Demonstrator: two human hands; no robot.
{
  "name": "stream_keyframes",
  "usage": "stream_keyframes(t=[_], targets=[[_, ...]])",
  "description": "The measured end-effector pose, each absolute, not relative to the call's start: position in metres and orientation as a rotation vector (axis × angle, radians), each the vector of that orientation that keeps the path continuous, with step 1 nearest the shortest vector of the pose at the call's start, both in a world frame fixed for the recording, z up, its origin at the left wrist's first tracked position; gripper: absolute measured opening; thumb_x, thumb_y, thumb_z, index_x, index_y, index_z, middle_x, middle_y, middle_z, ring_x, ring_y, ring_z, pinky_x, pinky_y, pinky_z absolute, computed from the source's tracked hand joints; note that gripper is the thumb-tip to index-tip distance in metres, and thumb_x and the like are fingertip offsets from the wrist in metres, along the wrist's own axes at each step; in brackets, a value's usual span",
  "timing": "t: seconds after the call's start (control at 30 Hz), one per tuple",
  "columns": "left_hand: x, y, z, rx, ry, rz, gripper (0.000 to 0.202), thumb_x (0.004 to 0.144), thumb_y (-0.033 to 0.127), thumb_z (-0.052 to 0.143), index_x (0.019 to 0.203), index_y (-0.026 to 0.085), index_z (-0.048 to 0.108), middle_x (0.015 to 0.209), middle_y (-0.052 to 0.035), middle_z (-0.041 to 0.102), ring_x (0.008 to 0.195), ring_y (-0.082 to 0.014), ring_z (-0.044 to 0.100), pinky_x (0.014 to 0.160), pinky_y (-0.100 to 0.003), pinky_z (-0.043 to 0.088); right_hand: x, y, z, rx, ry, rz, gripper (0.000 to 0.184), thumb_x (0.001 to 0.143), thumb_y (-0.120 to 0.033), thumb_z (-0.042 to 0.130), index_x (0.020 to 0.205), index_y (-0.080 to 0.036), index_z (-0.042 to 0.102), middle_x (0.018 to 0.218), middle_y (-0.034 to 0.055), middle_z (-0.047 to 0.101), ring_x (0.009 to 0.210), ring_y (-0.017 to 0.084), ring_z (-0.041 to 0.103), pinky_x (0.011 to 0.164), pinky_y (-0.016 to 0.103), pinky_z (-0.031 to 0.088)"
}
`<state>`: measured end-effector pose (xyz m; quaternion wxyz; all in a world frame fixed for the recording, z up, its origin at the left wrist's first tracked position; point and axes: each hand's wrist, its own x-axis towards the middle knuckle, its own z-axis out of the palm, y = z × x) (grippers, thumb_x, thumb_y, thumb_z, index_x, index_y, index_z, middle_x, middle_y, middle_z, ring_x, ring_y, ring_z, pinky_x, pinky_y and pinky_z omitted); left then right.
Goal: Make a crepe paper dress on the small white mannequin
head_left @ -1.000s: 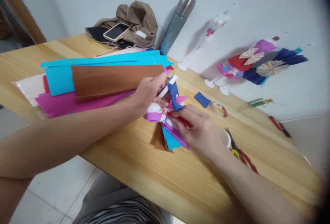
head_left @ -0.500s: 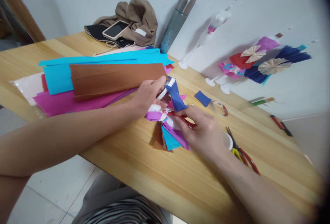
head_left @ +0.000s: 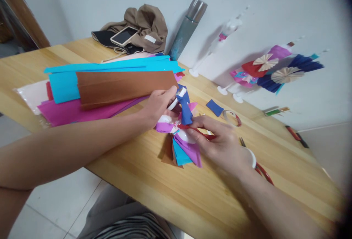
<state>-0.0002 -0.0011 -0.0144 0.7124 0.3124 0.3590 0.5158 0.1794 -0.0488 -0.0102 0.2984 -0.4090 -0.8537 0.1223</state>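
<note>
My left hand (head_left: 162, 105) is closed around a small white dress form (head_left: 184, 136) dressed in coloured crepe paper. Purple, light-blue and brown paper (head_left: 183, 154) flares from its lower end toward me. A white round-edged piece (head_left: 173, 103) shows by the left thumb; I cannot tell what it belongs to. Against the form, my right hand (head_left: 217, 136) pinches a red strip of paper (head_left: 205, 134) between thumb and forefinger. A dark blue paper strip (head_left: 186, 112) hangs down to these fingertips. The left fingers are partly hidden behind the form.
Folded brown paper (head_left: 126, 88) and light-blue paper (head_left: 64, 86) lie left. Behind stand a thermos (head_left: 184, 35), a cap with a phone (head_left: 125, 36), and dressed forms (head_left: 261, 66). A blue scrap (head_left: 214, 108), tape roll (head_left: 232, 118) and scissors (head_left: 264, 173) lie right.
My right hand has shifted slightly down, and the blue strip now hangs straighter. The scissors are more covered by my right wrist and a white ring. The view has shifted a little.
</note>
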Motion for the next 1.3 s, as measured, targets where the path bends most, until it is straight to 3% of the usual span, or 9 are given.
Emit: stream_keyframes(t=[0.53, 0.87, 1.1, 1.3], targets=[[0.001, -0.004, -0.011, 0.664, 0.767, 1.133, 0.043, 0.100, 0.024, 0.044, 0.060, 0.012, 0.054, 0.053, -0.0039, 0.061, 0.045, -0.0149, 0.061, 0.047, -0.028, 0.054, 0.176, -0.052, -0.017, -1.091, -2.178, 0.451, 0.011, 0.083, -0.014, 0.061, 0.075, -0.022, 0.062, 0.075, 0.0019, 0.072, 0.066, 0.016, 0.067, 0.053, 0.027, 0.046], [0.002, -0.005, -0.009, 0.693, 0.794, 1.123, 0.046, 0.100, 0.026, 0.043, 0.056, 0.014, 0.051, 0.048, -0.0009, 0.057, 0.042, -0.0128, 0.059, 0.050, -0.027, 0.055, 0.183, -0.050, -0.022, -1.097, -2.021, 0.732, 0.012, 0.081, -0.013, 0.064, 0.074, -0.023, 0.063, 0.076, -0.0001, 0.070, 0.067, 0.015, 0.063, 0.060, 0.027, 0.048], [0.001, -0.003, -0.011, 0.727, 0.835, 1.107, 0.043, 0.099, 0.029, 0.046, 0.058, 0.015, 0.052, 0.053, -0.0019, 0.060, 0.045, -0.0135, 0.060, 0.054, -0.028, 0.055, 0.183, -0.051, -0.021, -1.180, -1.786, 1.003, 0.011, 0.080, -0.021, 0.072, 0.071, -0.021, 0.065, 0.076, 0.0008, 0.069, 0.066, 0.013, 0.062, 0.059, 0.025, 0.049], [0.001, -0.004, -0.011, 0.751, 0.858, 1.119, 0.044, 0.098, 0.027, 0.045, 0.057, 0.015, 0.054, 0.054, -0.0043, 0.061, 0.048, -0.0147, 0.060, 0.055, -0.028, 0.053, 0.187, -0.044, -0.019, -1.140, -1.779, 1.033, 0.013, 0.079, -0.024, 0.074, 0.069, -0.021, 0.066, 0.075, 0.0015, 0.072, 0.062, 0.014, 0.064, 0.054, 0.025, 0.052]])
